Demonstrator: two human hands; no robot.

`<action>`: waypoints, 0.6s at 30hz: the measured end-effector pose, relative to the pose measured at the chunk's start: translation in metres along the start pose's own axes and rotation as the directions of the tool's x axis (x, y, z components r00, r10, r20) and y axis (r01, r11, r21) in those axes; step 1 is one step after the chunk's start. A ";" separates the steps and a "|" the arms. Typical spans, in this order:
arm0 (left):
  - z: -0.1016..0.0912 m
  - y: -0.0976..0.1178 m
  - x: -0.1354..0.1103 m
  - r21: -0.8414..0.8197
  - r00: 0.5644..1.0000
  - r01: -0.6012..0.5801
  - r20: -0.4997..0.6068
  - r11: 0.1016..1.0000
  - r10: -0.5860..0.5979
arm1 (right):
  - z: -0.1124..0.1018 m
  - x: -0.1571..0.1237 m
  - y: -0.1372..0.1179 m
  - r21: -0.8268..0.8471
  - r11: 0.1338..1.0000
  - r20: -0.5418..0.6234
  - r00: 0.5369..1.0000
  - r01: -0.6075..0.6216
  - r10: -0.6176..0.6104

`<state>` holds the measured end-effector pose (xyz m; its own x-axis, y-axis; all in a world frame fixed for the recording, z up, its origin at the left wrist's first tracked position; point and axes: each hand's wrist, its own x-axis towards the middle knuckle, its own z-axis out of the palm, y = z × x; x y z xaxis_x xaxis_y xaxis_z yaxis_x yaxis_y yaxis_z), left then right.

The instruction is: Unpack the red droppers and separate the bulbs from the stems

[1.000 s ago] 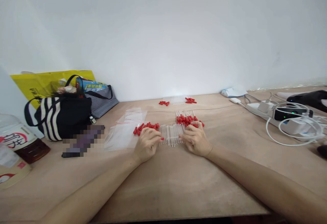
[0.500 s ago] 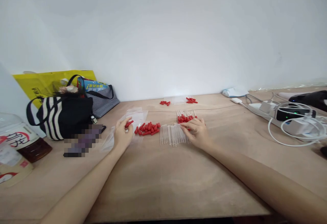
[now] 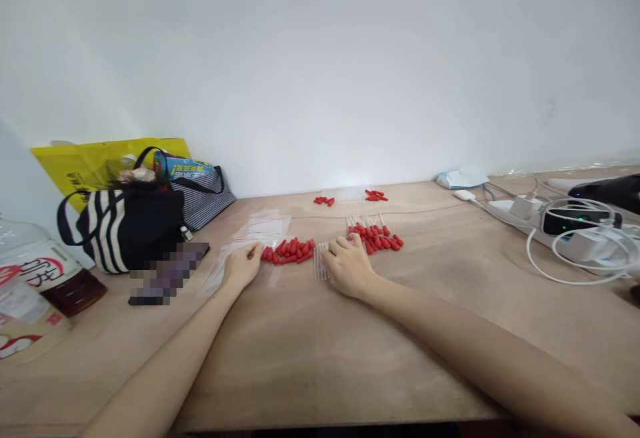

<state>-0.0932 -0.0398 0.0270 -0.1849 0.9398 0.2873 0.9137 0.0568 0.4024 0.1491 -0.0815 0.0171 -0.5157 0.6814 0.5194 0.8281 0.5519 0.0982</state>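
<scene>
My left hand (image 3: 243, 267) rests on a clear zip bag (image 3: 220, 270), its fingers curled, with the fingertips just left of a loose pile of red caps (image 3: 293, 250). What the fingers hold is hidden. My right hand (image 3: 347, 266) lies palm down, fingers stretched out, over a row of clear thin tubes (image 3: 320, 266) and covers most of them. Just beyond it lies a bunch of tubes with red caps fitted (image 3: 376, 238). More clear zip bags (image 3: 263, 226) lie behind the left hand.
Another small lot of tubes and red caps (image 3: 350, 196) lies by the wall. At left stand a striped bag (image 3: 120, 228), a yellow bag (image 3: 80, 165) and a bottle (image 3: 35, 271). At right lie a power strip, chargers and white cables (image 3: 575, 238).
My left hand moved off the tubes to the bags, lifted a red cap, then came down by the cap pile. My right hand slid left over the clear tubes.
</scene>
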 end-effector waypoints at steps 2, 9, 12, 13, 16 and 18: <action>0.001 -0.002 0.001 -0.008 1.000 -0.012 0.009 1.000 0.012 | -0.003 -0.001 -0.002 0.024 0.999 0.027 0.999 -0.024 0.023; 0.007 -0.009 0.004 -0.067 0.994 -0.073 0.071 0.995 0.077 | -0.005 -0.003 -0.004 0.105 0.994 0.063 0.997 -0.040 0.033; 0.007 -0.011 0.002 -0.126 0.992 -0.084 0.087 0.989 0.095 | -0.004 -0.005 0.002 0.139 0.987 0.001 0.997 -0.082 0.083; 0.007 -0.011 0.002 -0.142 0.991 -0.088 0.087 0.986 0.101 | -0.004 -0.007 0.006 0.149 0.983 -0.030 0.993 -0.107 0.112; 0.006 -0.009 0.000 -0.161 0.992 -0.113 0.040 0.980 0.121 | -0.005 -0.018 0.027 0.170 0.969 -0.136 0.969 -0.180 0.204; 0.004 -0.007 -0.001 -0.145 0.987 -0.158 -0.024 0.977 0.156 | -0.007 -0.031 0.047 0.173 0.963 -0.206 0.948 -0.208 0.242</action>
<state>-0.0976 -0.0398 0.0207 -0.0486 0.9287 0.3676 0.8691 -0.1421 0.4738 0.2053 -0.0796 0.0116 -0.2433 0.6805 0.6912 0.8665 0.4727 -0.1604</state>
